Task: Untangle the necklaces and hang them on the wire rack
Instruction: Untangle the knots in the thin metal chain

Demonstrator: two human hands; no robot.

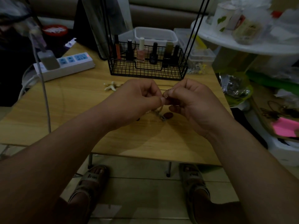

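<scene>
Left grip point(134, 99) and right grip point(192, 101) are both pinched on the tangled necklaces point(160, 113), fingertips touching, above the counter point(64, 110). Wire rack point(147, 68) stands just beyond both.

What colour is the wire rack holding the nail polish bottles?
Black. The wire rack shows best in the head view, the only view here.

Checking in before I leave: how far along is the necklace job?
Done: nothing visible hangs on the wire rack. In hand: left hand and right hand pinch the tangled necklaces, brown pendant below. Left: untangling, then hanging, including the starfish piece on the table.
</scene>
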